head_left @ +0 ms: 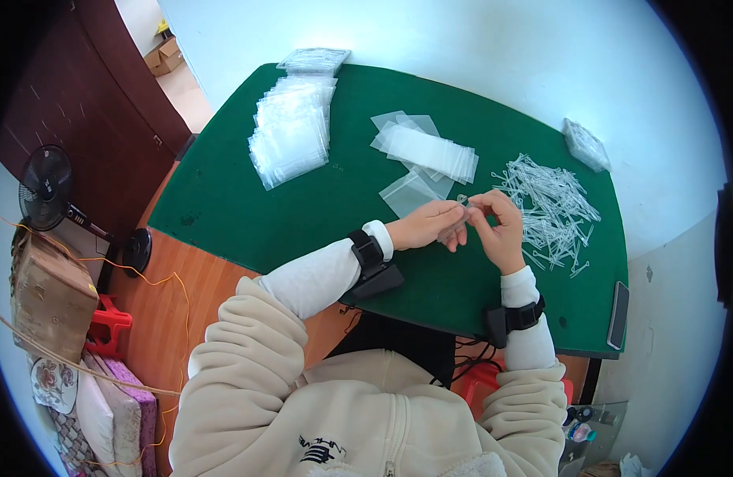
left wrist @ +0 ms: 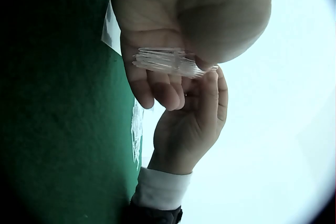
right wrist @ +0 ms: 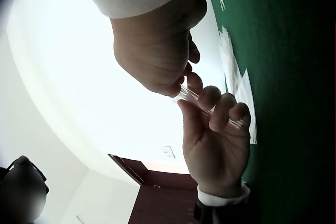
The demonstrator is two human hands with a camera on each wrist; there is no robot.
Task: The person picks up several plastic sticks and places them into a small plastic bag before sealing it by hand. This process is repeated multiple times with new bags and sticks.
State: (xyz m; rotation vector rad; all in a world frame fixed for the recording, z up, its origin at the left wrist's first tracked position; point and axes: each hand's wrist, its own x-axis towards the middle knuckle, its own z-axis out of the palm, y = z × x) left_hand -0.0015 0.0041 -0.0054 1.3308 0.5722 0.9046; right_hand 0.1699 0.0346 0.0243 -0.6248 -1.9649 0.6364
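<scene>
My left hand [head_left: 423, 226] holds a small bundle of thin clear plastic sticks [left wrist: 163, 62] across its curled fingers, with the thumb over it. At the bundle's loop-ended tips, my right hand [head_left: 501, 230] pinches with thumb and forefinger, and the two hands meet there. Both hands are above the near middle of the green table [head_left: 342, 215]. Right of them lies a loose pile of the same clear sticks [head_left: 553, 211], each with a small ring at one end. Just beyond the left hand, a clear flat bag [head_left: 406, 193] lies under a few overlapping bags [head_left: 426, 151].
A fanned stack of clear bags [head_left: 291, 135] lies at the table's left, with a wrapped pack [head_left: 314, 59] behind it. Another clear pack [head_left: 587, 145] sits at the far right edge. A dark phone-like slab [head_left: 618, 316] lies at the right edge. A white wall [head_left: 462, 40] borders the back.
</scene>
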